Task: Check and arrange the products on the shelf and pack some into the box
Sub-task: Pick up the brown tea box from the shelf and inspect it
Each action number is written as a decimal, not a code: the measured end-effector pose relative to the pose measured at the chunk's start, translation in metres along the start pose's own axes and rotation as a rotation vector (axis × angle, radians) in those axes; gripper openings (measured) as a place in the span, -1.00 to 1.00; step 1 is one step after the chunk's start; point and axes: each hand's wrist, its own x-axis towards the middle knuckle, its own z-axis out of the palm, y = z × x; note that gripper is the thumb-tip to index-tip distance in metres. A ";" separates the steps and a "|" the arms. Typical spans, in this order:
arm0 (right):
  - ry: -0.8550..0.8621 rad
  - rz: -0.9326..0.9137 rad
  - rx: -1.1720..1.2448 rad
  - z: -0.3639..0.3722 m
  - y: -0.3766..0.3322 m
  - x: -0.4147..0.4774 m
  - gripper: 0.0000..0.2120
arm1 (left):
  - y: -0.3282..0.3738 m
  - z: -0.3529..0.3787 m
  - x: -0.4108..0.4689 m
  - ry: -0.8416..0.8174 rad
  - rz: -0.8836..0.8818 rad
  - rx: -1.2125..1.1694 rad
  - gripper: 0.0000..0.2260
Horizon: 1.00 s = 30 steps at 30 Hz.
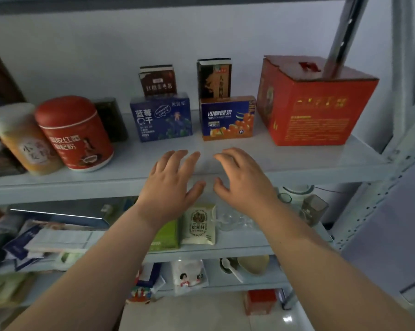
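My left hand (172,183) and my right hand (242,179) hover side by side over the front edge of the top shelf (285,161), fingers spread and holding nothing. Just beyond them stand a blue blueberry box (161,117) and a blue-and-orange juice box (228,118). Behind those stand a brown tea box (157,80) and a dark box (215,77). A red canister (75,132) and a yellow canister (25,139) stand at the left. A large red carton (314,101) sits at the right.
A dark green box (111,118) stands behind the red canister. The shelf below holds a pale pouch (199,223), a green packet (166,237), glassware (232,220) and papers (58,237). Lower shelves carry a bowl (253,265) and packets. A metal upright (373,187) frames the right side.
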 end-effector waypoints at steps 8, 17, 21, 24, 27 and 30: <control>0.001 -0.079 -0.012 0.015 0.009 0.069 -0.54 | -0.055 -0.003 0.059 -0.167 -0.147 0.032 -0.19; 0.028 -0.226 0.017 0.009 -0.016 0.175 -0.58 | -0.077 0.023 0.076 -0.233 -0.137 -0.080 -0.16; -0.101 -0.211 -0.062 0.002 -0.039 0.245 -0.38 | -0.081 0.027 0.076 -0.205 -0.147 -0.092 -0.20; -0.181 -0.129 -0.111 0.008 -0.040 0.295 -0.22 | -0.081 0.027 0.077 -0.217 -0.165 -0.121 -0.21; -0.306 -0.066 -0.092 0.018 -0.031 0.332 -0.07 | -0.081 0.027 0.076 -0.199 -0.196 -0.165 -0.22; -0.422 -0.029 -0.089 0.025 -0.022 0.352 -0.06 | -0.080 0.024 0.076 -0.181 -0.219 -0.193 -0.22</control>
